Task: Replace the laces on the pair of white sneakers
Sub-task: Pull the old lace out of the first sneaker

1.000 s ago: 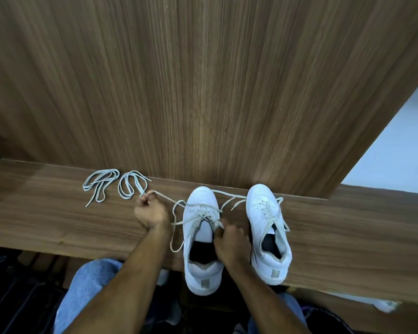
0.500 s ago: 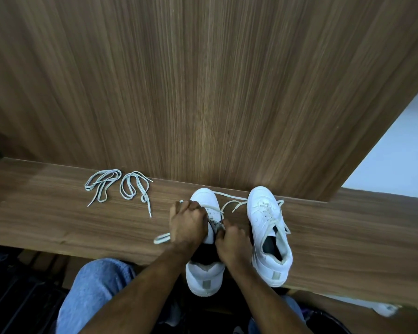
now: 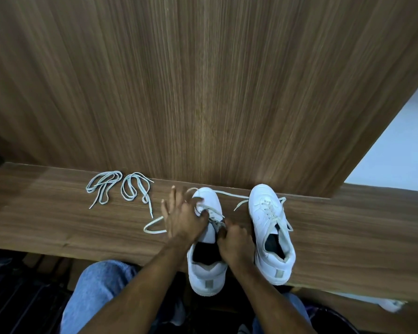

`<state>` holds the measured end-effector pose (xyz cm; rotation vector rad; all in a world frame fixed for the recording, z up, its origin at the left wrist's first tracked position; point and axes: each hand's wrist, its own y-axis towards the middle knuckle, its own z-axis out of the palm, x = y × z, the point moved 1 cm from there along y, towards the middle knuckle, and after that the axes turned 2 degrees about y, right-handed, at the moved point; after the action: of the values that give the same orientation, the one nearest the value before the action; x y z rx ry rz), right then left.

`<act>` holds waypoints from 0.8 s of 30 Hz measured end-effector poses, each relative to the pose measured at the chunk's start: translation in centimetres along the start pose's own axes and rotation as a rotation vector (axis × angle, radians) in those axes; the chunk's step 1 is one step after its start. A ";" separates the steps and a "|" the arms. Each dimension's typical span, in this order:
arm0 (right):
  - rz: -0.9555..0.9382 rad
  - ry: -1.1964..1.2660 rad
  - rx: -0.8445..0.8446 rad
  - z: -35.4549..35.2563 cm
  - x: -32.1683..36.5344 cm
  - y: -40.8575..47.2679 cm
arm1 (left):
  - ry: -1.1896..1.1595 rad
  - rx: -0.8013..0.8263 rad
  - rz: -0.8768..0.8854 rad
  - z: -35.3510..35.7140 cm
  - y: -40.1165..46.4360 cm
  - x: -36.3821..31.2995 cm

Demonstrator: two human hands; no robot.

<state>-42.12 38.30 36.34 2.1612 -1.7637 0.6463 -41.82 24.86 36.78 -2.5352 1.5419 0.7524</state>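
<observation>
lacing at the ledge

overhead, a tall wood panel (image 3: 203, 92) rises straight from the back edge of the wooden ledge (image 3: 348, 237), so the toes have almost no room behind them; bare ledge runs off to the right and far left. the left sneaker (image 3: 206, 249) lies long axis front to back, toe toward the panel, heel hanging past the near edge. the right sneaker (image 3: 272, 232) sits just beside it, toe also at the panel, heel swung slightly right. the left hand (image 3: 182, 218) lies over the left sneaker's toe side, fingers spread, thumb hooked on its lace (image 3: 155, 225), which loops out onto the ledge. the right hand (image 3: 234, 239) is curled, pinching at the eyelets. two spare laces (image 3: 121, 189) lie coiled well left, near the panel.
</observation>
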 end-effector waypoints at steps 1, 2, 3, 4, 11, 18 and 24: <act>0.002 0.002 0.001 -0.1 0.0 0.0 | 0.047 0.042 0.018 0.6 -0.7 -0.3; 0.002 0.005 0.003 -0.1 0.1 -0.1 | 0.070 0.081 0.011 1.2 -1.2 -0.4; 0.001 0.005 0.006 -0.1 0.1 -0.1 | 0.096 0.098 0.003 1.7 -1.7 -0.5; 0.000 0.007 0.008 -0.2 0.1 -0.1 | 0.133 0.085 0.012 2.0 -2.1 -0.4; 0.016 0.000 0.020 -0.3 -0.2 -0.2 | -0.130 -0.147 -0.130 -0.1 -0.4 -1.2; -0.009 -0.011 0.010 -0.1 -0.3 -0.1 | -0.397 -0.191 -0.209 -3.2 2.5 -0.8; 0.005 0.005 -0.001 -0.1 -0.1 -0.3 | 0.085 0.252 0.090 -0.2 0.1 -0.5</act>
<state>-41.86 38.49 36.34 2.1533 -1.7672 0.6515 -42.05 25.16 37.16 -2.3556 1.6684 0.4305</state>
